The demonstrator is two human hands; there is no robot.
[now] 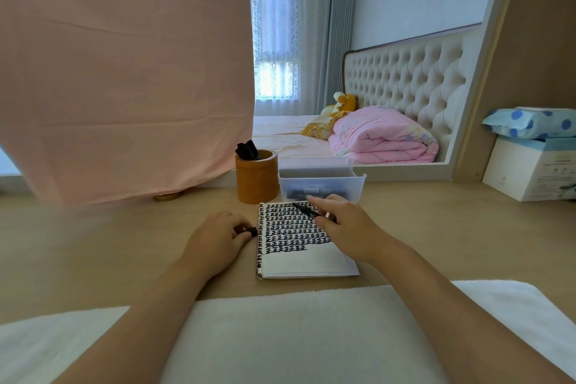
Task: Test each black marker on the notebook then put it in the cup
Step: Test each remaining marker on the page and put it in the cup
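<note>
Black marker [307, 210] is in the right hand [346, 227], which pinches it low over the top of the notebook [299, 262]. Its tip points to the far left corner of the page. I cannot tell if it touches the paper. The hand hides its back end.

The left hand [215, 237] sits on the table [436, 227] just left of the notebook. Its fingers curl round a small black cap [251, 231], and only the end peeks out.

Rows of black marks fill most of the page. Behind the notebook stands a brown cup [257, 181] with a few black markers [247, 150] sticking out. Next to it is a see-through box [321, 185] with dark things inside, too blurry to name.

A big pink cloth [124, 72] hangs at the left and hides what is behind it. A gold thing [168, 196] peeks out under it.

The table is light wood. A white towel [296, 337] lies at the near edge under both arms. Past the table is a bed with a folded pink blanket [383, 137], a yellow soft toy [339, 106] and a window [276, 34] with lacy curtains. At the right, a spotted blue pack [530, 123] lies on a white box [530, 171].
</note>
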